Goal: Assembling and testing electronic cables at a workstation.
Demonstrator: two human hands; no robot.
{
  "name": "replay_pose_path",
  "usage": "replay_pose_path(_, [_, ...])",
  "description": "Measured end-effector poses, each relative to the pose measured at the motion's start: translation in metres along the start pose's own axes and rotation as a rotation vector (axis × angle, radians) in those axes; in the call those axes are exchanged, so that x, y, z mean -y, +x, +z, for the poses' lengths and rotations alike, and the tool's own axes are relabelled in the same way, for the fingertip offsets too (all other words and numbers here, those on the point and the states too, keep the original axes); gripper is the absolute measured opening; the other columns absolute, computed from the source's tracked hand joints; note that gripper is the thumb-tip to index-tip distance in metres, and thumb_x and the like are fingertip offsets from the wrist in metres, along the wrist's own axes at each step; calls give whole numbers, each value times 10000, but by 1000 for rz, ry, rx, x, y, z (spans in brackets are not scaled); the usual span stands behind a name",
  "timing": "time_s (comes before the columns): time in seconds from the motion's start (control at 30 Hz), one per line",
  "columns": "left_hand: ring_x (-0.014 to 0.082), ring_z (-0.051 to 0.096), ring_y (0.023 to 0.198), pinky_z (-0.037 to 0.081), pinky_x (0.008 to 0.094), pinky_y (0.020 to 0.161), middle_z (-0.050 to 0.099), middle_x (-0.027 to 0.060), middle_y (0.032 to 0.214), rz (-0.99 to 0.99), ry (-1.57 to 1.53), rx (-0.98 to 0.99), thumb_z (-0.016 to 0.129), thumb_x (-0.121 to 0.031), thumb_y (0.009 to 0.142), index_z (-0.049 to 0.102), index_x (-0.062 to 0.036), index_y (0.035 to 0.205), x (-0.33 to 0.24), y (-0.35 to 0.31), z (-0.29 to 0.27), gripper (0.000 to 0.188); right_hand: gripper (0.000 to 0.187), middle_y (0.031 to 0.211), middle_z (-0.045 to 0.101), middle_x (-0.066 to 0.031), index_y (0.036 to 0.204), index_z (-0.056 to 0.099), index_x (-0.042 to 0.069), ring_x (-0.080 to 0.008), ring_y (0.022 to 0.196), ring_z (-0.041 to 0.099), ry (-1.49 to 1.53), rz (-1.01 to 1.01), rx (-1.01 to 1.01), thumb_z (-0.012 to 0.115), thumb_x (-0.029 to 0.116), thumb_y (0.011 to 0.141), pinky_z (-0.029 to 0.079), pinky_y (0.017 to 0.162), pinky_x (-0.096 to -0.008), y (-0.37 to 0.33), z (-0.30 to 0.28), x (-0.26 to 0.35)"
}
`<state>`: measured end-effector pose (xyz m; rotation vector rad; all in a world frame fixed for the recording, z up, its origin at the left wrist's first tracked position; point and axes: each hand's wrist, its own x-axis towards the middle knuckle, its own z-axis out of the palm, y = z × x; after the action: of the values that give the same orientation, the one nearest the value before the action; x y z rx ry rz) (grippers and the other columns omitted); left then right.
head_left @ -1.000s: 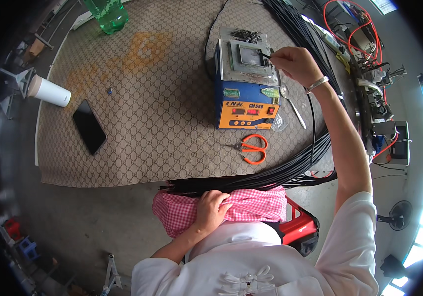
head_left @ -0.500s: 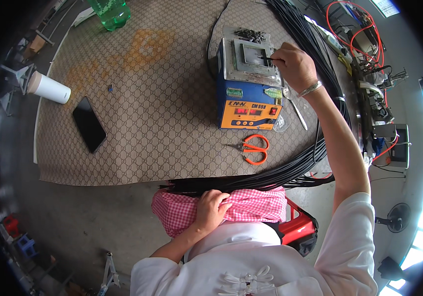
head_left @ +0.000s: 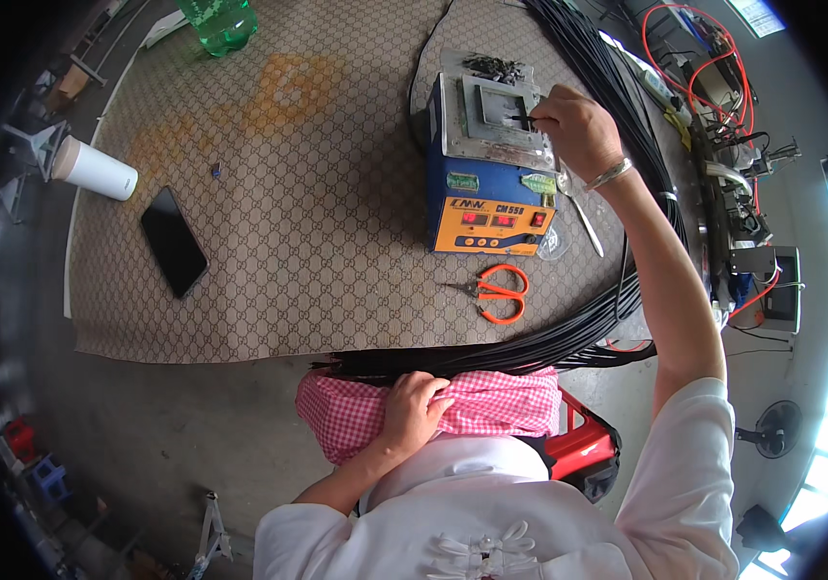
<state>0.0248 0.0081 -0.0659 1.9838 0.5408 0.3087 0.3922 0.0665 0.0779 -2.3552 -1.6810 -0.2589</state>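
My right hand (head_left: 578, 126) is closed in a pinch on a thin black piece (head_left: 522, 119), whose kind I cannot make out. Its tip reaches over the square, silvery well (head_left: 501, 106) on top of a blue and orange solder pot (head_left: 491, 222). Dark scraps (head_left: 493, 70) lie heaped on the pot's far edge. Across my lap is a pink checked cloth (head_left: 501, 401), where my left hand (head_left: 414, 414) rests with loosely bent fingers, thumb apart, holding nothing visible. The bundle of black cables (head_left: 530, 350) runs just beyond that hand, along the table's near edge.
Orange-handled snips (head_left: 502, 294) and a metal spoon (head_left: 583, 220) lie near the pot. To the left are a phone (head_left: 174, 242), a white tumbler (head_left: 95, 171) and a green bottle (head_left: 220, 24) on the patterned tablecloth (head_left: 288, 261). A red stool (head_left: 583, 440) stands beside me.
My right hand stays over the pot, and the black piece's tip has shifted slightly within the well. The pot's displays read differently. My left hand has not moved.
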Motion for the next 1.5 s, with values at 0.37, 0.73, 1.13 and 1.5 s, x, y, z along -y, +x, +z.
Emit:
replay_pose_path(0.37, [267,533,757,438,357,670,565,87,829,35,5,-35,707,-115,647,591,-43,874,0,1,0,265,94,756,536,-55,799,620,69,-241,721,568,-73,-11,28,564,129,753,447,641,-345,6,2,1])
replay_pose_path(0.73, [268,525,794,440,358,715,549,84,843,3,-4,-1,691,-108,661,590,-54,876,-1,0,-2,244,85,769,557,-44,785,644,100,-231,716,580,15,-21,-7,569,135,766,458,632,-344,2,-3,-7])
replay_pose_path(1.13, [265,518,768,430,360,678,545,90,828,156,58,-109,696,-75,636,576,-43,893,-20,7,-9,285,130,773,611,-1,864,658,38,-71,669,559,833,240,7,639,26,736,457,604,-207,-27,-12,-1])
replay_pose_path(1.5, [196,558,755,447,280,658,573,85,854,251,-189,-272,634,-19,735,577,-10,893,-60,75,-37,169,112,700,577,-3,881,623,11,-56,547,472,1632,400,68,626,35,771,380,489,-173,-67,-16,29])
